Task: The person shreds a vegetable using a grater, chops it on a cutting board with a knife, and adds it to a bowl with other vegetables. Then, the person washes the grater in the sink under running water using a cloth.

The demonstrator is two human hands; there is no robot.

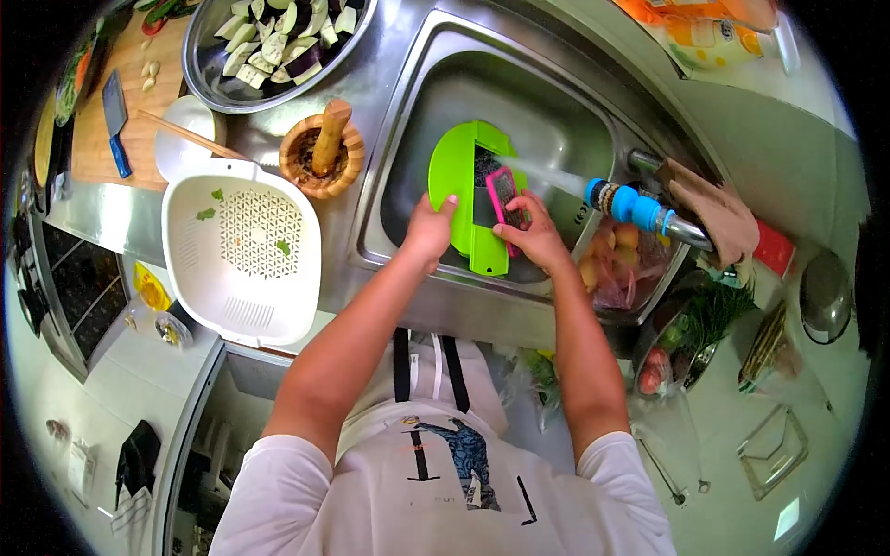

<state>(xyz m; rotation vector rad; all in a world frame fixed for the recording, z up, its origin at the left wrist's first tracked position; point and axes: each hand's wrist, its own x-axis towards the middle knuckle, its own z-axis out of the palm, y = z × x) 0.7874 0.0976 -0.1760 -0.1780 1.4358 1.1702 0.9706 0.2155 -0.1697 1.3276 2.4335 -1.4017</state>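
Over the sink [394, 176], my left hand [431, 227] grips the left edge of a bright green vegetable slicer [449, 167], thumb on top. The slicer has a rounded left side and a dark slot near its middle. My right hand [533, 233] is closed on a pink-rimmed scrubber [502, 196], a small rectangular piece with a dark grey face, and holds it against the slicer. Whether it is a sponge or a brush I cannot make out. Water sprays from the blue-ringed faucet [635, 206] onto the slicer's upper part.
Left of the sink stand a wooden mortar with a pestle [329, 139], a white colander [190, 250] and a metal bowl [199, 69] of cut eggplant. A knife [115, 116] lies on the cutting board [88, 153]. Bagged potatoes [626, 255] sit right of the basin.
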